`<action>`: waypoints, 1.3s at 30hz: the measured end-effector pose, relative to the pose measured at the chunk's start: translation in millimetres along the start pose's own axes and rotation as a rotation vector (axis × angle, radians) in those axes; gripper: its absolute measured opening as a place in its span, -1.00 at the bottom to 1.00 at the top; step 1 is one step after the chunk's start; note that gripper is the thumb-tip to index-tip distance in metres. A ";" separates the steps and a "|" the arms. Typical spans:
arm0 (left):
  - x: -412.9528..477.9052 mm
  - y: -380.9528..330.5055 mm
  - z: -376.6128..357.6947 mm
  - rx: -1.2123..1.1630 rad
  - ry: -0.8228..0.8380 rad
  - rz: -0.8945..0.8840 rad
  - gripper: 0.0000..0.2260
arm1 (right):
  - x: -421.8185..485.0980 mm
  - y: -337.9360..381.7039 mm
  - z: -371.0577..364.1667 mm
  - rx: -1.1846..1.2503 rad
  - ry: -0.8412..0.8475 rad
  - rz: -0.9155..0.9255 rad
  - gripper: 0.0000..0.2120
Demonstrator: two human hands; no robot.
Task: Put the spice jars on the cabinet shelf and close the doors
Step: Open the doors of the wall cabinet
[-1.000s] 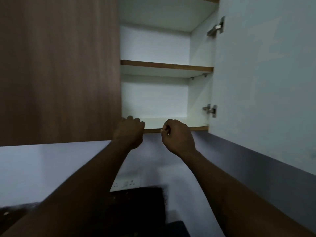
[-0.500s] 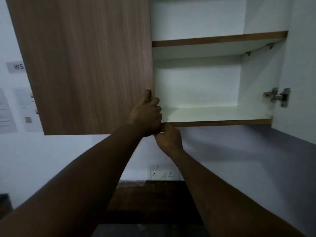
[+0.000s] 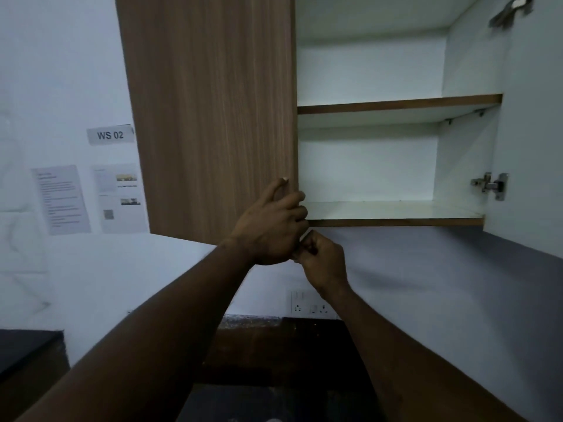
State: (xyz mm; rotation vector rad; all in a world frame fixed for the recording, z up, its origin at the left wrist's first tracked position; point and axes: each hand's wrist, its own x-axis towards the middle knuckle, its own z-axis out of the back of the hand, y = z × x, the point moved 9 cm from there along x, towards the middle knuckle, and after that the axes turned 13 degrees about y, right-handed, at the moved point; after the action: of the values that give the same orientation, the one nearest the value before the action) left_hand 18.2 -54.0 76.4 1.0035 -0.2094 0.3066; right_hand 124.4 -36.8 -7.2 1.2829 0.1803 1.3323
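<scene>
1. Cabinet: wall-mounted, upper middle and right of view; white inside, brown wood edging.
2. Lower shelf: base board of the cabinet, white top, brown front edge, level with the knuckles of the left hand.
3. Upper shelf: directly above the lower shelf, same white top and brown edge, carried on small pins at the right inner wall.
4. Left door: brown wood grain, covering the left half of the cabinet; fully closed or slightly ajar, not discernible.
5. Right door: swung open at far right, white inner face toward the camera; metal hinge low on its inner edge.
6. Left hand: clamped on the left door near its lower right corner, thumb upright against the front face, fingers wrapped round the edge.
7. Right hand: just under the cabinet's bottom edge, touching the left hand from below; fingers curled inward, whether round anything not discernible.
8. Label reading "WS 02" and printed sheets: on the white wall, left of the left door.
9. Socket plate: on the wall below both hands, above a dark counter.
</scene>
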 end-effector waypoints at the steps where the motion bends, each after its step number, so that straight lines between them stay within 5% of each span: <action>1: -16.3 0.8 7.6 -0.006 -0.023 -0.008 -0.59 | -10.9 12.9 -4.6 -0.012 -0.005 0.020 -0.78; 11: -166.1 21.9 53.6 -0.040 -0.110 0.030 -0.73 | -96.7 136.5 -76.0 -0.053 -0.011 0.301 -0.61; 16: -226.7 41.4 63.8 -0.028 -0.136 0.059 -0.73 | -120.5 177.7 -121.1 -0.081 0.047 0.414 -0.75; 21: -279.3 61.3 64.8 -0.068 -0.181 0.142 -0.72 | -128.1 205.1 -162.5 -0.062 0.137 0.443 -0.67; 30: -377.4 117.4 60.0 -0.295 -0.173 0.595 -0.58 | -132.4 248.4 -234.8 -0.024 0.244 0.488 -0.21; 39: -459.5 151.1 26.2 -0.668 -0.089 1.075 -0.40 | -126.3 283.6 -308.5 -0.138 0.560 0.504 -0.33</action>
State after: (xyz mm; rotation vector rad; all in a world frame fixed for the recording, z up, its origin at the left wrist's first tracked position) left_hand -465.8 -72.4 67.0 0.1583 -0.8735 1.0834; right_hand -312.3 -34.8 21.3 0.8362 0.1519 2.0869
